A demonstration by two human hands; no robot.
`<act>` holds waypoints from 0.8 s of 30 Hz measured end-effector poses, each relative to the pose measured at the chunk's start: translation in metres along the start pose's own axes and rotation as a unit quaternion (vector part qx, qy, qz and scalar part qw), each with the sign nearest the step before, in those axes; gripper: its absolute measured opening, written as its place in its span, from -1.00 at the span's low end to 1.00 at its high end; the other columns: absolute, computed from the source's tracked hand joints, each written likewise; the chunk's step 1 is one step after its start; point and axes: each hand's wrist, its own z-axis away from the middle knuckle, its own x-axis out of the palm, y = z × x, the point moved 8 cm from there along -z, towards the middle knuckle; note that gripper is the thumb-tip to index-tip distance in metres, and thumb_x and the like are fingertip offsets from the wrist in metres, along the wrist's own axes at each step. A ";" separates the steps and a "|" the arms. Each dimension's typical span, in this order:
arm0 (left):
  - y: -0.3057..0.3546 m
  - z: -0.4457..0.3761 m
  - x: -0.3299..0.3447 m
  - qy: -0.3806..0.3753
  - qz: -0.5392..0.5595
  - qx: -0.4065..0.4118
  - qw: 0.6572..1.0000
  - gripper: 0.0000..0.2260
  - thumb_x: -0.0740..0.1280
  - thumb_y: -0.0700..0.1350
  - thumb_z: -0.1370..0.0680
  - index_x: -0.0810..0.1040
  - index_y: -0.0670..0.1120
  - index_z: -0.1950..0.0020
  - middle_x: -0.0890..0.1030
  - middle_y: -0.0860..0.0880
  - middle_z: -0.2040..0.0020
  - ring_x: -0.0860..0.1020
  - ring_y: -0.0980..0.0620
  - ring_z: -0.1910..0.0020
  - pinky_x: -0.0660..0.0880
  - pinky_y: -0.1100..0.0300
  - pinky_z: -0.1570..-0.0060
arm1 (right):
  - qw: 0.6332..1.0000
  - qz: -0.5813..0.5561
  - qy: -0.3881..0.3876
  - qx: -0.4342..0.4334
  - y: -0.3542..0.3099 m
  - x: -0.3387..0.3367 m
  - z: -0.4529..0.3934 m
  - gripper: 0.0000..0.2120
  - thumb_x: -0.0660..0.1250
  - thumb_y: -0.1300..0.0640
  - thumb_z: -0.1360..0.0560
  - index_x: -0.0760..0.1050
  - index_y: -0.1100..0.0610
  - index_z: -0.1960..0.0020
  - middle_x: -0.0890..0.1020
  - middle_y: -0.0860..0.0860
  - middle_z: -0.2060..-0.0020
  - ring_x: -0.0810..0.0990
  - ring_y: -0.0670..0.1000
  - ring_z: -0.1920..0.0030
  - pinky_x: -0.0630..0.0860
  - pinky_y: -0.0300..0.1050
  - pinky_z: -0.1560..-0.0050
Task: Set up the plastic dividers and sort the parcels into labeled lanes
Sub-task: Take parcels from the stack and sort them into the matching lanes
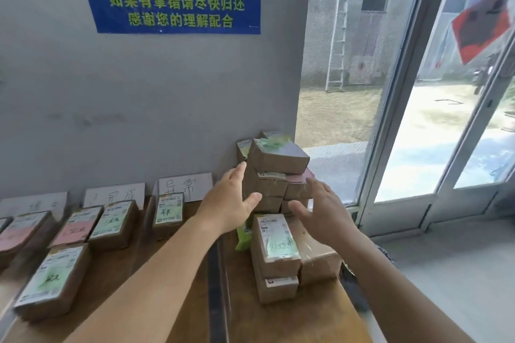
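Wooden table (292, 320) beside glass door (418, 120)

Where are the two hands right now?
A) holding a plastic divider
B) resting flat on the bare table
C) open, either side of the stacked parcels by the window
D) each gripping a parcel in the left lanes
C: the left hand and right hand are both open with fingers spread, flanking the tall stack of parcels at the right end of the table; neither grips anything.
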 end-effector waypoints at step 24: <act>-0.032 -0.175 0.049 -0.085 0.091 0.007 0.992 -0.03 0.52 0.01 -0.37 -0.06 -0.02 -0.57 0.07 0.01 -0.55 0.13 0.02 -0.49 0.14 0.14 -0.41 | 0.988 -0.101 0.032 0.113 0.060 0.034 -0.165 -0.25 0.29 -0.15 -0.51 0.08 0.17 -0.52 0.38 0.12 -0.37 0.39 0.12 -0.33 0.38 0.02 -0.27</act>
